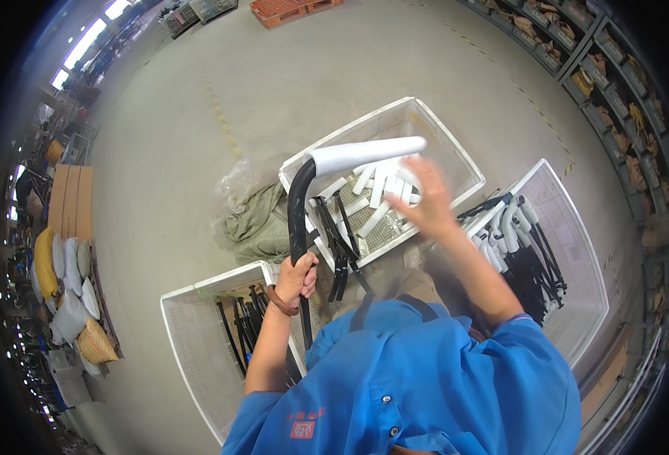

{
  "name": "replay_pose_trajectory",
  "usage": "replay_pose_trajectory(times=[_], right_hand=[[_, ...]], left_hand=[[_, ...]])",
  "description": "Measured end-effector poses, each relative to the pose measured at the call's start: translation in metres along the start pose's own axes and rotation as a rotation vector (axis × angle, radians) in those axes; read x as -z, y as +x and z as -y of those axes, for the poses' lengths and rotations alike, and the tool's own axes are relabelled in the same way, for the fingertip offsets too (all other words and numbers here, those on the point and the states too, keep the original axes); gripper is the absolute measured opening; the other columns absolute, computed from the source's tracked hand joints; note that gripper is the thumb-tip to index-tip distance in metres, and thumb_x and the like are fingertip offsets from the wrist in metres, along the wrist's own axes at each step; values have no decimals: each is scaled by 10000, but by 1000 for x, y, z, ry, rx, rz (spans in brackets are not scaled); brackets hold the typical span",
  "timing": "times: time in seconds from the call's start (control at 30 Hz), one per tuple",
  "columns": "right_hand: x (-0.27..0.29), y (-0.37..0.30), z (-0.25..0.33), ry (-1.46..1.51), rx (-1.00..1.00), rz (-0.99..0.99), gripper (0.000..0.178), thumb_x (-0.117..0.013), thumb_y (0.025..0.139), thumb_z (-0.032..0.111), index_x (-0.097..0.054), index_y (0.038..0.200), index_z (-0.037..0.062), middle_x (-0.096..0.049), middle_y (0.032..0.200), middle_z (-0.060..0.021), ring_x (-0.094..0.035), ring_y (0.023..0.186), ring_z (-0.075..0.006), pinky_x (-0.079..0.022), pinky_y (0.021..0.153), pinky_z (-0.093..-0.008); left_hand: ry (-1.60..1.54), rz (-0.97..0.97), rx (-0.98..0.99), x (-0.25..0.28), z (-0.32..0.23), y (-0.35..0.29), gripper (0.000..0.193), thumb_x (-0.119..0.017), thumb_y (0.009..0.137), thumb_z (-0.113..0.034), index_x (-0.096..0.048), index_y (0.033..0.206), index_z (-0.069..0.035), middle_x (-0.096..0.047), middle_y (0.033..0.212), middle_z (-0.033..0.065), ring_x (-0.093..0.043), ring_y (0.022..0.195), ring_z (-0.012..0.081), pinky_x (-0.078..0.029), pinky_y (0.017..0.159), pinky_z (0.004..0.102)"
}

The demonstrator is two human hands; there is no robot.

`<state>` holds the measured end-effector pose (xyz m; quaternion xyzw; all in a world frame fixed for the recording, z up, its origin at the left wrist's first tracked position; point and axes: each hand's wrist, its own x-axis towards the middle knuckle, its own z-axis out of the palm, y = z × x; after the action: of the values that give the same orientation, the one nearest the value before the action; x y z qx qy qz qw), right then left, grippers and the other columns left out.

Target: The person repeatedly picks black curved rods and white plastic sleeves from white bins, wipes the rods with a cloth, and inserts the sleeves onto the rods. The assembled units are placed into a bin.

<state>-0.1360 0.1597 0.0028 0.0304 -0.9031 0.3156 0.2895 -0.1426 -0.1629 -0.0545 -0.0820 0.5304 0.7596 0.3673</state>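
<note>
The left hand's (298,277) grip clenches a glossy black tube (297,216) rising toward twelve o'clock, then bending into a white sleeve (365,154) pointing near three, over a white crate (447,139). The blurred right hand (430,202), grip released, is near the sleeve's tip.

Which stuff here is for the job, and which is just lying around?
Probably for the job:
black bent tube in the left grip
white sleeve on its end
loose white pieces in the middle crate
black rods in the left crate

Probably just lying around:
greenish bundle
orange pallet
yellow sack
</note>
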Motion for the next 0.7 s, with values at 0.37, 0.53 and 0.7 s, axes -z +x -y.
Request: replay_pose_trajectory(times=[0.37,0.53,0.7], right_hand=[[96,32,-48,279,-76,543,577,-763,660,108,-602,1210,50,-663,1110,-143,-651,979,-246,-496,885,-363],[125,57,-34,125,61,786,472,-773,656,131,-632,1098,41,-703,954,-141,-677,875,-274,-523,796,-373],[98,50,16,-437,754,381,239,-722,659,101,-576,847,113,-594,729,-42,-648,725,-244,-478,733,-333]], left_hand=[[385,120,34,-95,-9,-56,181,-731,866,-165,-584,865,-60,-521,577,-36,-441,404,40,-332,358,220],[481,203,-21,-129,14,-42,175,-742,848,-185,-604,851,-77,-519,560,-30,-457,398,55,-339,361,224],[398,285,-2,-150,22,-23,239,-778,825,-218,-602,851,-58,-525,562,-21,-457,400,60,-335,363,225]])
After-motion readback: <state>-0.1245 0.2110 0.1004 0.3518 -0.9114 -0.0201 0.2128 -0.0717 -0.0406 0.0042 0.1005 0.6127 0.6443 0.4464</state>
